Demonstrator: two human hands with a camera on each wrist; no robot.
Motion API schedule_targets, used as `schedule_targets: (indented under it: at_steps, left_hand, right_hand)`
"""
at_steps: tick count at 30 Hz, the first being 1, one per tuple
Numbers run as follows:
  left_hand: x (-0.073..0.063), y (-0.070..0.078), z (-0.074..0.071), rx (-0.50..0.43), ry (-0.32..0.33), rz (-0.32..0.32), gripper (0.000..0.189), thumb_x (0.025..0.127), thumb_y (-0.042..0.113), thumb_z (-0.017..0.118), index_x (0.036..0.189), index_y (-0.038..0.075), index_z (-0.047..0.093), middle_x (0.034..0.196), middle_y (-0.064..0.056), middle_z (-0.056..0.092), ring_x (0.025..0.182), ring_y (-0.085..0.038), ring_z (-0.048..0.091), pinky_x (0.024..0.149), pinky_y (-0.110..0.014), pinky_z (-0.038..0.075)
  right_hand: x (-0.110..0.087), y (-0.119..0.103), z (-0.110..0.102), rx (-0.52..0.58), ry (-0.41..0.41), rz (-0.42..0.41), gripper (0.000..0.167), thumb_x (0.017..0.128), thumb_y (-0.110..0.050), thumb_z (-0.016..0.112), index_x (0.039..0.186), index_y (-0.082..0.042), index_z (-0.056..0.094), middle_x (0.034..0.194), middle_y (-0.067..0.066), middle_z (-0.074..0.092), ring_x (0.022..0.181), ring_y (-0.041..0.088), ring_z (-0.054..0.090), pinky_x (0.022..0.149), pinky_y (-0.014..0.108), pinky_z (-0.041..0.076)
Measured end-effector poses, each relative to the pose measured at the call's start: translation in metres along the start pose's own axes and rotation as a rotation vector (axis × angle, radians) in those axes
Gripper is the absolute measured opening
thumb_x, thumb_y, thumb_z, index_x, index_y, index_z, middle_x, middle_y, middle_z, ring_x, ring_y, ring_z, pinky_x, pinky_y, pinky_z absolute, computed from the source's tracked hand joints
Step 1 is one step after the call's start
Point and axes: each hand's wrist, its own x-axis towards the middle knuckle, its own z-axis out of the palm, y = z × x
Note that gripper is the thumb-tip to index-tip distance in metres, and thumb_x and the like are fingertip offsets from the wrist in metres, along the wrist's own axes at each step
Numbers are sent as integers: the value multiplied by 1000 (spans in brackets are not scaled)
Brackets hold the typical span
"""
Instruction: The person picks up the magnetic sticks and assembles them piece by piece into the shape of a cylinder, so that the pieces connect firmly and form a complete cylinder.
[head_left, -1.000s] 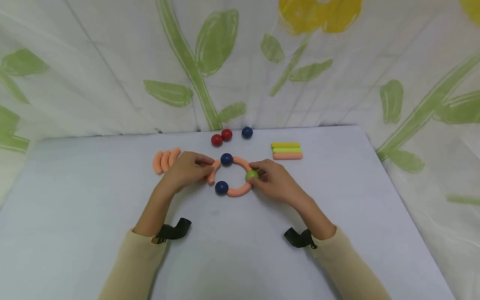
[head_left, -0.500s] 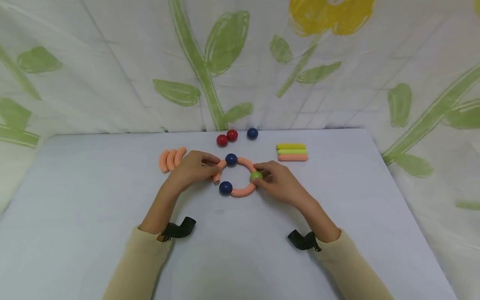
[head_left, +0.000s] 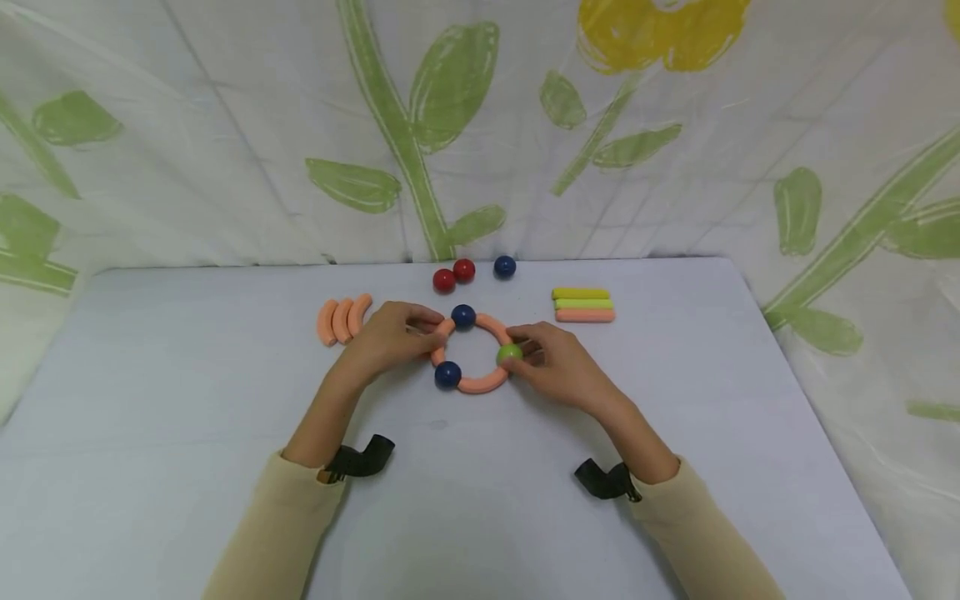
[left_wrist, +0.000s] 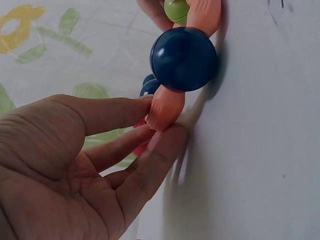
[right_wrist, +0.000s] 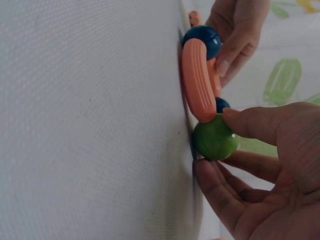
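Observation:
A ring of curved orange sticks and balls lies on the table between both hands. My left hand (head_left: 393, 337) pinches the left curved orange stick (left_wrist: 166, 107) between thumb and fingers. That stick meets one blue ball (head_left: 463, 317) at the back and another blue ball (head_left: 447, 375) at the front. On the ring's right side, my right hand (head_left: 558, 362) grips a green ball (right_wrist: 216, 137) between thumb and fingertips. From the green ball, one curved orange stick (head_left: 492, 327) runs to the back blue ball and another curved orange stick (right_wrist: 197, 80) to the front one.
Several loose curved orange sticks (head_left: 342, 319) lie left of the left hand. Behind the ring are two red balls (head_left: 453, 276) and a blue ball (head_left: 505, 267). Straight yellow, lime and orange sticks (head_left: 584, 305) lie at the back right. A flower-printed curtain (head_left: 262, 125) hangs behind the table (head_left: 465, 508).
The left orange stick's near end, apart from the front blue ball before, now meets it, so the ring looks closed. My right hand stays on the green ball. The head view shifted slightly.

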Motion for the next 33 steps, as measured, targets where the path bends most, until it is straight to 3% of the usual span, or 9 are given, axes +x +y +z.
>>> schedule_targets:
  at_steps: [5, 17, 25, 33]
  left_hand:
    - [-1, 0, -2, 32, -37, 4, 42, 99, 28, 73, 135, 7, 70, 125, -15, 74, 112, -26, 67, 94, -36, 54]
    - [-5, 4, -7, 35, -121, 3, 42, 97, 23, 73, 133, 2, 65, 113, -13, 75, 88, -17, 72, 77, -25, 54]
    - [-3, 3, -4, 65, -92, -20, 39, 95, 23, 73, 130, 5, 68, 110, -10, 75, 91, -18, 71, 77, -27, 54]
    - [-1, 6, 2, 115, -67, -41, 38, 93, 24, 68, 128, 8, 69, 115, -10, 74, 98, -22, 68, 81, -31, 54]
  right_hand:
    - [1, 0, 0, -4, 6, 0, 47, 100, -22, 74, 142, -4, 64, 136, 14, 70, 116, 26, 71, 102, 44, 59]
    - [1, 0, 0, 27, 24, 4, 42, 99, -20, 75, 136, -3, 68, 128, 13, 73, 112, 25, 72, 101, 43, 60]
    - [1, 3, 4, 37, 73, -27, 47, 100, -23, 75, 141, -3, 65, 132, 15, 72, 111, 27, 74, 98, 44, 61]
    - [1, -1, 10, 12, 120, -37, 41, 99, -20, 75, 137, -5, 69, 128, 14, 76, 107, 28, 77, 95, 44, 62]
